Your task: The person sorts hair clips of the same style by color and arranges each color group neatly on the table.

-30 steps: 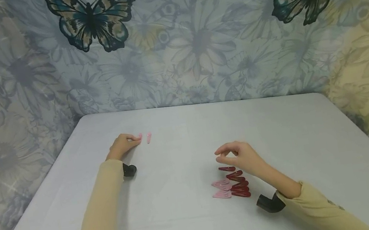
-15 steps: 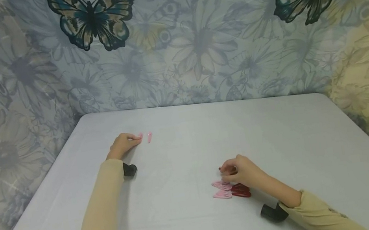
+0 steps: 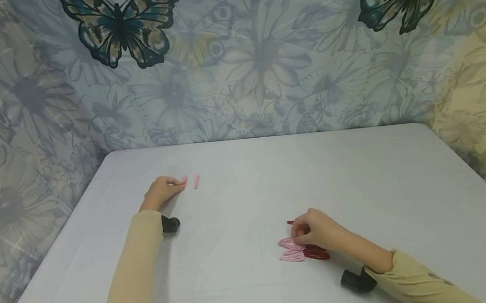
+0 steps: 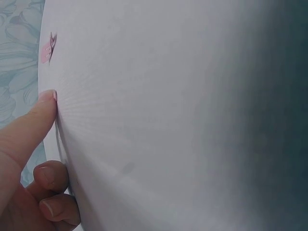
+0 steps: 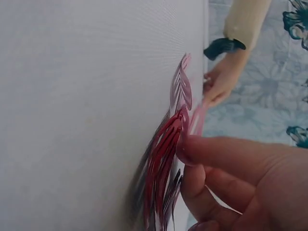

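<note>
- The left hand reaches to the far left of the table, its fingertips meeting at a pink hair clip; whether they pinch it or merely press it, I cannot tell. Either way, the contact probably steadies the clip.
- Just beside that one lies a second pink clip, apart from it and roughly alongside, its narrow end towards the person. The even spacing looks deliberate, like the start of a row.
- The right hand is low over the nearer pile, fingers curled, thumb and forefinger seemingly closed on the end of a pink clip in the pile. A fingertip pinch suits so thin and flat a thing, and would help take one without dragging its neighbours.
- Another pink clip lies nearer the person, its end meeting the red clips. Those bunch to the right, partly under the hand, so I cannot count them.
- One red tip shows beyond the fingers; the rest of that clip is hidden.
- The pink ones lie on the pile's left and the red on its right, which presumably keeps the colours easy to tell apart.
- The wide gap between pile and pair probably keeps the two groups from mixing.
</note>
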`<action>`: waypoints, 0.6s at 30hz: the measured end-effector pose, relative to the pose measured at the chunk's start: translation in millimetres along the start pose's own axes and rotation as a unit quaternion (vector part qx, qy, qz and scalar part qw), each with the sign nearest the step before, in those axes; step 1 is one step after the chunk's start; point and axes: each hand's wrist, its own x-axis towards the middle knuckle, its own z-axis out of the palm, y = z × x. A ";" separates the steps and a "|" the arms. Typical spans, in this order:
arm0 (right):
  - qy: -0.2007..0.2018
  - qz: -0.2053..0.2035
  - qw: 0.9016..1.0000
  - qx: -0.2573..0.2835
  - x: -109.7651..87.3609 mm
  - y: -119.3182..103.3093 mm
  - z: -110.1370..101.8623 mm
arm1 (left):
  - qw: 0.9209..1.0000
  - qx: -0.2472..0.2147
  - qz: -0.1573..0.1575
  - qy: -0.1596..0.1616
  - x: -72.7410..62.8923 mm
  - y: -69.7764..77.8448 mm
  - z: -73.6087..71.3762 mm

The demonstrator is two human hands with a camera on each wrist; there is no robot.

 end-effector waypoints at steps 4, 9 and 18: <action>-0.013 -0.022 0.999 0.025 1.0 0.1 -2.3 | 1.000 -0.005 0.001 -0.003 -0.9 0.2 0.3; -0.012 -0.017 0.998 0.056 5.1 0.3 -6.8 | 1.000 -0.003 0.005 -0.001 -0.5 -3.3 1.1; -0.042 0.035 0.989 0.137 24.7 5.4 -18.0 | 1.000 -0.003 0.004 -0.001 -2.6 0.1 -1.4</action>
